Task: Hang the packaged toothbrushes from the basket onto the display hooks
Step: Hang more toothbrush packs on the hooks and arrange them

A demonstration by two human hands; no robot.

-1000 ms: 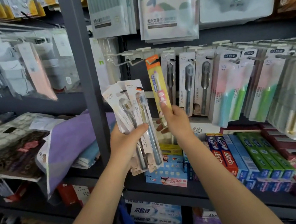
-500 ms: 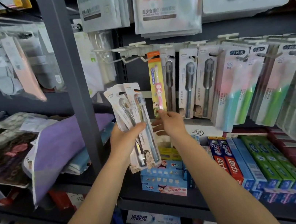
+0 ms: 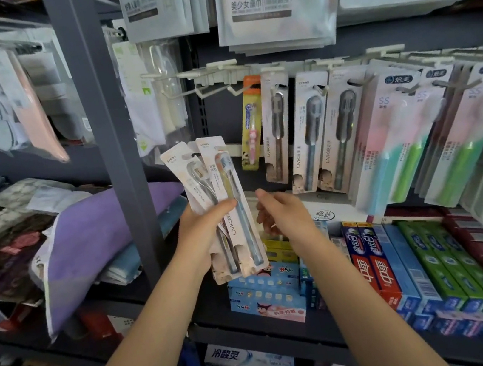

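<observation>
Head view shows the left hand (image 3: 207, 235) clamping a fan of packaged toothbrushes (image 3: 225, 207) upright, hang-holes topmost for hooking, while the right hand (image 3: 282, 212), fingers loosely curled and empty, hovers just beside them, below the hung orange toothbrush pack (image 3: 251, 121).

Toothpaste boxes (image 3: 403, 265) below hung toothbrushes (image 3: 307, 129)
</observation>
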